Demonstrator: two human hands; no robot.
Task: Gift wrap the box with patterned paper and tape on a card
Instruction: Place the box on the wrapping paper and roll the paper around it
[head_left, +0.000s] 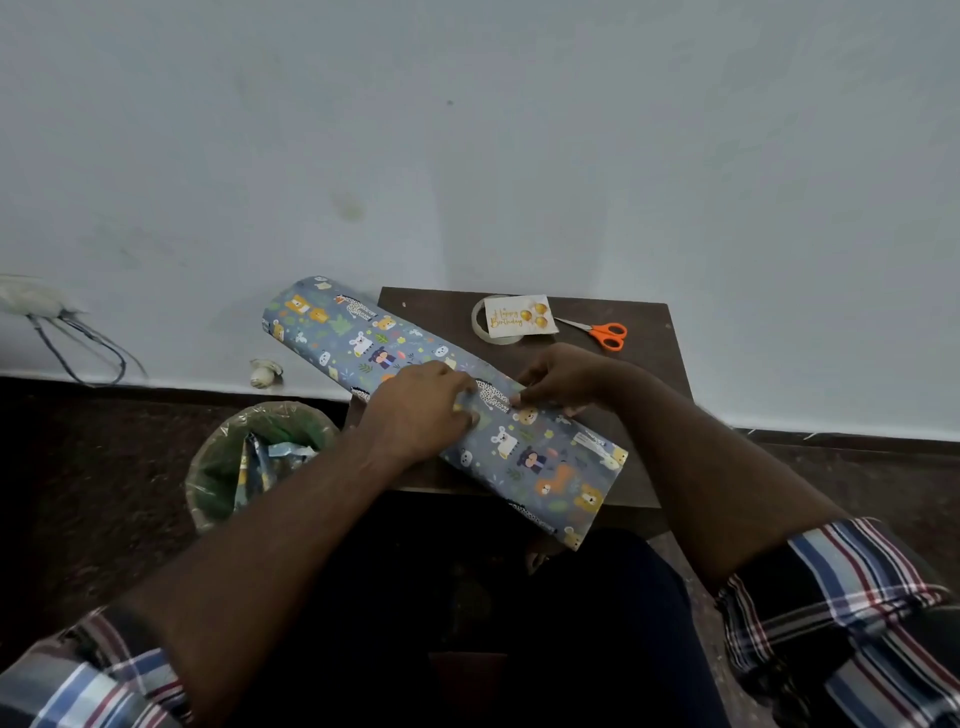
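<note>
Blue patterned paper with cartoon animals (358, 332) lies folded over diagonally across a small dark wooden table (644, 405), its far end hanging past the table's left edge. The box is hidden under the paper. My left hand (421, 410) presses flat on the middle of the paper. My right hand (558, 382) pinches the paper's upper edge just to the right of it. At the table's back lies a white "Happy Birthday" card (521, 315) resting on a clear tape roll (480, 325).
Orange-handled scissors (605, 332) lie at the table's back right. A bin lined with green plastic (249, 457), holding paper scraps, stands on the dark floor left of the table. A white wall rises directly behind, with loose wires (83, 338) at far left.
</note>
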